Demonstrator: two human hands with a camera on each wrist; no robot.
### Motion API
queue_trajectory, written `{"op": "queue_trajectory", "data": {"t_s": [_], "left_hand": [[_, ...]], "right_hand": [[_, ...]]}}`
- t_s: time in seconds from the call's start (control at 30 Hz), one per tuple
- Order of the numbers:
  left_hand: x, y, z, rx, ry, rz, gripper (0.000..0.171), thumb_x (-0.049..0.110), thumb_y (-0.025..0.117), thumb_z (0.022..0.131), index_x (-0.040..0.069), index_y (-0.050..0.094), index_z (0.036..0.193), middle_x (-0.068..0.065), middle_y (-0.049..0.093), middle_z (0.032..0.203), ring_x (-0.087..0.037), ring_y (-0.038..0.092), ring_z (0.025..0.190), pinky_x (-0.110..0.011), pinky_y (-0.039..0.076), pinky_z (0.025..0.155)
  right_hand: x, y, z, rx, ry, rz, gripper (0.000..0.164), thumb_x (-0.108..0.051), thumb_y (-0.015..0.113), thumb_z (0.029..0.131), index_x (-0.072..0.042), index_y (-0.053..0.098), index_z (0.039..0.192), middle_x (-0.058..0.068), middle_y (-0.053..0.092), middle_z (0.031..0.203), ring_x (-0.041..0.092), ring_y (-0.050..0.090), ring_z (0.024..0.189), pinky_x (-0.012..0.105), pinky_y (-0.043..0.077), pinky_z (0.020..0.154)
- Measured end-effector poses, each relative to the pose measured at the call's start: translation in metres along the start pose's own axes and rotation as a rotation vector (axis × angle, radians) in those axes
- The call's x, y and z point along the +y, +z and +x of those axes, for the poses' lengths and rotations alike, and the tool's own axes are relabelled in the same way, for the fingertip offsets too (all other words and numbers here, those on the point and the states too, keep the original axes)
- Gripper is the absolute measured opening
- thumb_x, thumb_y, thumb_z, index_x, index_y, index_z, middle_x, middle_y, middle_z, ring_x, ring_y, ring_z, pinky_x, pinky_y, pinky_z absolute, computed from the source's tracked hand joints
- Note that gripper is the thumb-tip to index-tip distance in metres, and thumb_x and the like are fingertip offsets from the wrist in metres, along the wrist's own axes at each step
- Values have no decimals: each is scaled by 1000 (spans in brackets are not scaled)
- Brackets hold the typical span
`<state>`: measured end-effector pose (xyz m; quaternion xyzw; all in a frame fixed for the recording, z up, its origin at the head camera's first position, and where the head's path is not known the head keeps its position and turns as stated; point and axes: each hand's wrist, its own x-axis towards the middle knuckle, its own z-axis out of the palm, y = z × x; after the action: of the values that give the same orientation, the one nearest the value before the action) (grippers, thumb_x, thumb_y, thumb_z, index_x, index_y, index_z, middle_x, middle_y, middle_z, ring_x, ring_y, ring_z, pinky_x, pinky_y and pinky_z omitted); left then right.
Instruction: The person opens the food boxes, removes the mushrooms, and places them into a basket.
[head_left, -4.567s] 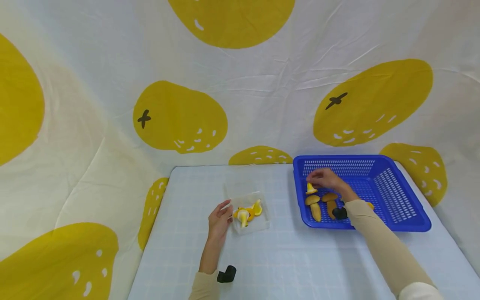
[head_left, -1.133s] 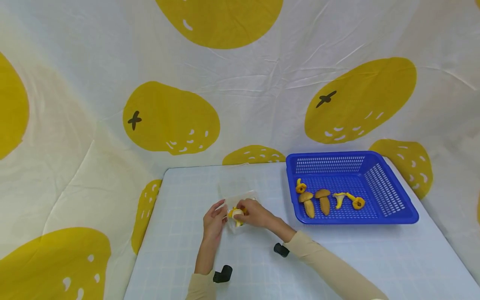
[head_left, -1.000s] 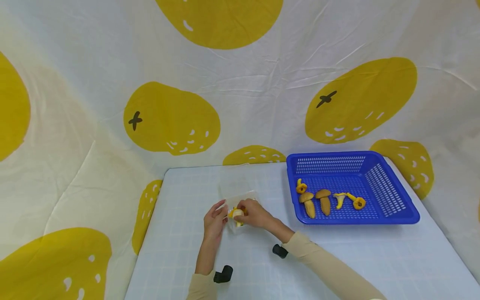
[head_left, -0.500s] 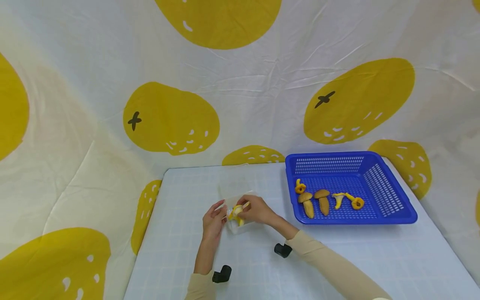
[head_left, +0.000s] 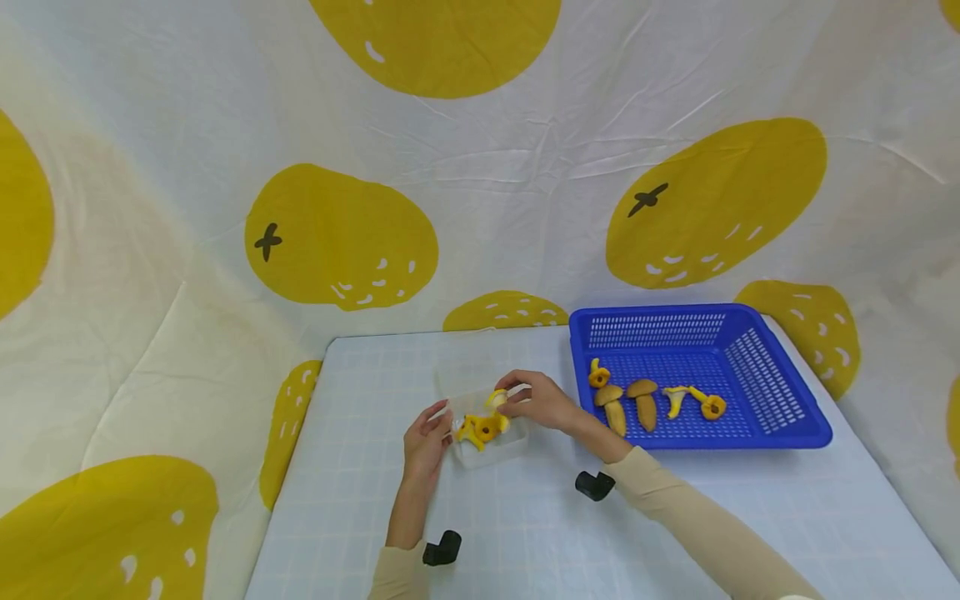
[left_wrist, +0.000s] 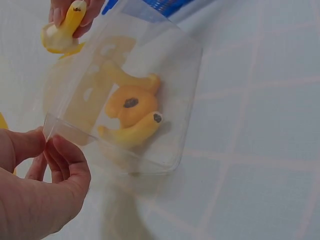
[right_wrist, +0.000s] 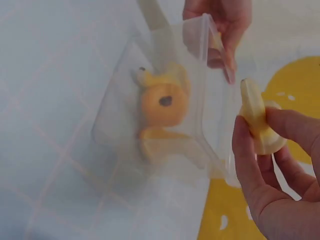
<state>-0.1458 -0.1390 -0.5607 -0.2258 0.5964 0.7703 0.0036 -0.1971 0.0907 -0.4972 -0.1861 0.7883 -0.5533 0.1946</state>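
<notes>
My left hand (head_left: pixel 425 443) pinches the left wall of a clear plastic container (head_left: pixel 512 451), thumb and fingertips on its rim in the left wrist view. Several yellow chanterelle mushrooms (left_wrist: pixel 132 107) lie inside it, seen blurred through the plastic. Just above the container's right back part, my right hand (head_left: pixel 542 402) holds another yellow chanterelle (right_wrist: pixel 255 112) between thumb and fingers, its stem pointing up in the right wrist view. The container's clear lid (head_left: pixel 467 377) lies folded back behind it, hard to make out.
To the right stands a blue perforated basket (head_left: pixel 701 444). In its left half lie two brown-capped mushrooms (head_left: pixel 643 406) and a few yellow chanterelles (head_left: pixel 712 407). A printed cloth (head_left: pixel 517 208) hangs behind the table (head_left: pixel 480 533).
My right hand left the basket, where a chanterelle now lies at the left, and reached into the container. It has since lifted a chanterelle up and right. The left hand stayed put.
</notes>
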Motion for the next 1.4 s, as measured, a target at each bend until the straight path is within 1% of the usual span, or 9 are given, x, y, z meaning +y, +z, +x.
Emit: {"op": "queue_trajectory", "data": {"t_s": [0.27,0.37,0.5,0.77,0.83,0.97,1.1,1.27,1.4], "left_hand": [[2,0,-1,25,-16,31,39,11,68,100,-2,61,137,-6,64,104,-16,53,82,-22,52,69],[3,0,-1,31,-26,33,38,10,68,100,-1,62,137,-7,64,105,-17,54,83,-22,52,70],[3,0,-1,32,-32,31,38,9,68,100,-1,63,136,-7,64,104,-18,54,84,-21,52,69],[2,-1,0,34,-35,35,38,9,68,100,-1,63,136,-7,64,104,-19,54,86,-22,52,70],[2,-1,0,33,-37,36,37,9,69,100,0,64,135,-7,64,102,-20,54,86,-22,52,71],[2,-1,0,32,-37,38,38,11,69,99,0,63,135,-6,64,101,-21,54,87,-24,52,73],[3,-1,1,32,-35,34,39,9,69,99,-1,62,136,-6,64,100,-21,55,88,-25,52,73],[2,0,0,40,-45,44,36,10,69,100,2,65,135,-8,64,105,-19,55,87,-22,51,71],[1,2,0,45,-48,52,35,13,70,99,4,66,133,-8,64,105,-19,55,86,-23,52,73]], "right_hand": [[0,-29,-6,21,17,39,33,-11,71,98,0,62,128,17,62,128,29,67,108,36,58,90],[2,-42,-10,64,37,51,34,-13,72,98,0,63,127,17,62,128,27,69,106,35,57,90],[3,-61,-14,129,68,72,36,-14,74,96,1,63,127,19,64,126,25,71,101,39,57,91],[6,-95,-23,158,71,97,41,-15,72,98,3,59,133,24,63,127,25,71,103,46,55,96],[9,-103,-25,175,77,102,41,-15,72,98,3,60,133,24,63,126,25,71,102,45,56,94],[12,-117,-30,193,95,92,42,-18,72,99,2,59,133,24,65,126,25,72,102,38,58,90],[13,-127,-35,202,104,65,45,-22,72,99,2,58,135,25,64,129,31,70,108,33,56,90],[17,-139,-39,233,123,14,45,-24,72,98,0,59,134,22,62,133,33,63,117,38,53,97],[21,-149,-43,248,152,-18,46,-27,73,98,-3,60,135,19,59,136,34,56,124,49,46,106]]}}
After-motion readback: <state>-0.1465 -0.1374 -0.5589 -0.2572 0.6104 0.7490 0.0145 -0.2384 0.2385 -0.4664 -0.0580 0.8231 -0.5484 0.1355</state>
